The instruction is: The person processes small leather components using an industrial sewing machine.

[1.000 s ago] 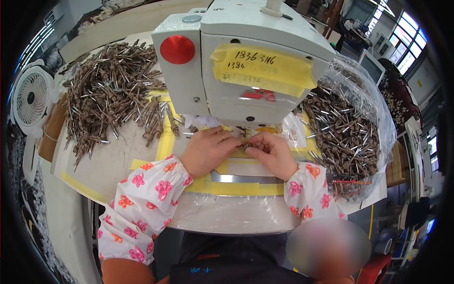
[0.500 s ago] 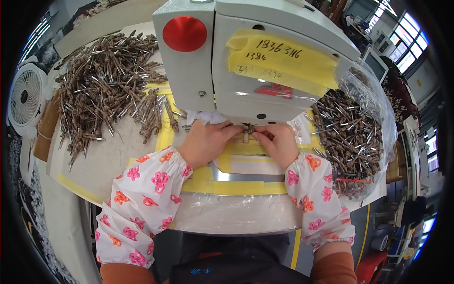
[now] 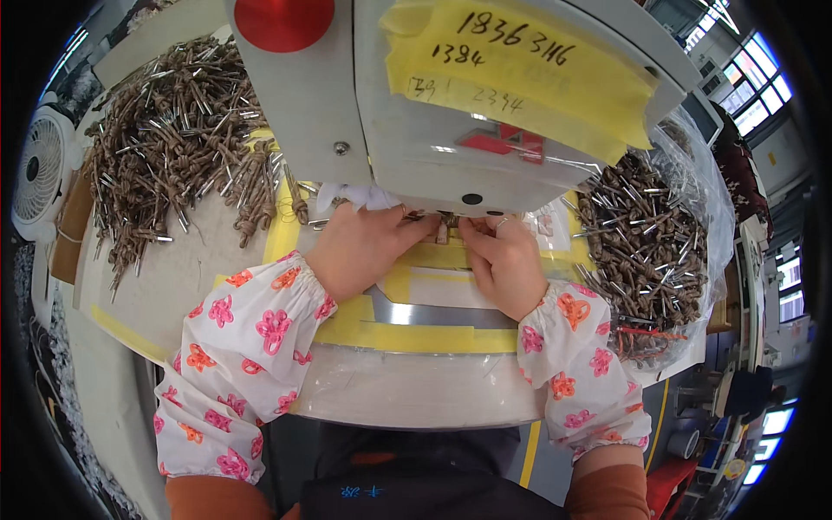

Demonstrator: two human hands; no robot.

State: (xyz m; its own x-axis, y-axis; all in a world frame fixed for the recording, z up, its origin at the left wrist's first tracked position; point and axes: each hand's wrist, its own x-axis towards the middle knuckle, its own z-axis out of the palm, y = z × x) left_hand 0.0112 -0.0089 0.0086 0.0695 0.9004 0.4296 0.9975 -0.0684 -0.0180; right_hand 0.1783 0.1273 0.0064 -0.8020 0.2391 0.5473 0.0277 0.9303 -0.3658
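- Head view: one brown cord piece [image 3: 451,223] is at the machine [image 3: 485,147], near the far edge of the worktable [image 3: 416,381]; its handling seems not finished.
- Many similar pieces make a heap [image 3: 173,139] toward the far left corner, and others lie in a clear bag [image 3: 641,243] along the right edge; which are done, I cannot tell.
- The piece lies between both hands' fingertips, partly hidden.
- The right hand [image 3: 507,264] seems to pinch it; the left hand [image 3: 360,251] reaches its other side, closed or not, I cannot tell.
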